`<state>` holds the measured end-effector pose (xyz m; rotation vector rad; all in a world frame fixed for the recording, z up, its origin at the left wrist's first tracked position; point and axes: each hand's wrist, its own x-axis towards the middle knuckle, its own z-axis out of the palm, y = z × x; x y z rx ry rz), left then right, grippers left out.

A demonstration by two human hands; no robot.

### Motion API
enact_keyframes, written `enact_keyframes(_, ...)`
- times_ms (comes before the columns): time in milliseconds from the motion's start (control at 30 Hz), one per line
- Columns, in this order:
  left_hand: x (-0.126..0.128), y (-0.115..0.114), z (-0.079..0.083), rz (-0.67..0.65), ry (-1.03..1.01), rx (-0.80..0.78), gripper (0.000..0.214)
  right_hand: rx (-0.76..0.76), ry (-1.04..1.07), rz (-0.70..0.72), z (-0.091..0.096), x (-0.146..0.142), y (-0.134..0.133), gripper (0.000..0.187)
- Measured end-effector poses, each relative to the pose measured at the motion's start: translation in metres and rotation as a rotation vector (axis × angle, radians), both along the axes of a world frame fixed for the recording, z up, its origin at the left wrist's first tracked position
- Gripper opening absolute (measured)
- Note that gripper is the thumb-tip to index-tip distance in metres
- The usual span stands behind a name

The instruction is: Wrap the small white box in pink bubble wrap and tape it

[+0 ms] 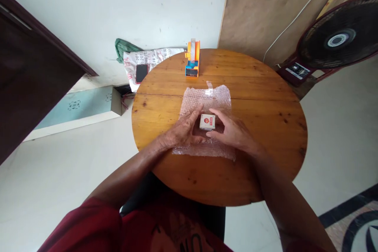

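Note:
A small white box (207, 121) with a red round picture and red lettering rests near the middle of a sheet of bubble wrap (203, 150). My left hand (185, 128) lies on the wrap to the left of the box, thumb and fingers spread apart. On the other side, my right hand (233, 130) curves around the box's right end with a gap between thumb and fingers. Neither hand appears to grip the box; whether the right fingertips touch it I cannot tell. A strip of clear tape (209, 88) sticks to the far edge of the wrap.
The round wooden table (271, 126) carries an orange and blue tape dispenser (192, 61) at its far side. Behind the table's left edge lie a printed white sack (130, 67) and a dark phone-like object (141, 73). A large black fan (339, 35) stands at the right.

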<state>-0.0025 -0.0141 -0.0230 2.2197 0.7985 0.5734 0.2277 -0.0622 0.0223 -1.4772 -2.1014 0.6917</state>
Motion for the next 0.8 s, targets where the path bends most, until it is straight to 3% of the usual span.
enact_keyframes(167,-0.001,-0.002,0.011,-0.034,0.13,0.037,0.125,0.013,-0.058,0.002,0.004,-0.003,0.003,0.038)
enact_keyframes(333,-0.002,0.001,0.019,-0.098,0.235,0.047,0.114,-0.111,0.015,-0.102,0.029,0.025,-0.004,0.037)
enact_keyframes(467,-0.003,0.003,0.018,-0.137,0.219,0.086,0.109,-0.064,-0.1,-0.288,0.049,0.061,-0.014,0.038)
enact_keyframes(567,-0.004,0.004,0.015,-0.13,0.207,0.103,0.106,-0.03,-0.246,-0.445,0.038,0.098,-0.022,0.044)
enact_keyframes(667,-0.004,0.003,0.012,-0.139,0.211,0.129,0.104,-0.1,-0.43,-0.481,0.02,0.132,-0.033,0.044)
enact_keyframes(733,-0.004,0.003,0.012,-0.15,0.21,0.145,0.103,-0.001,-0.487,-0.468,0.02,0.138,-0.041,0.05)
enact_keyframes(800,-0.005,0.004,0.012,-0.156,0.208,0.151,0.102,0.218,-0.48,-0.541,0.036,0.12,-0.051,0.053)
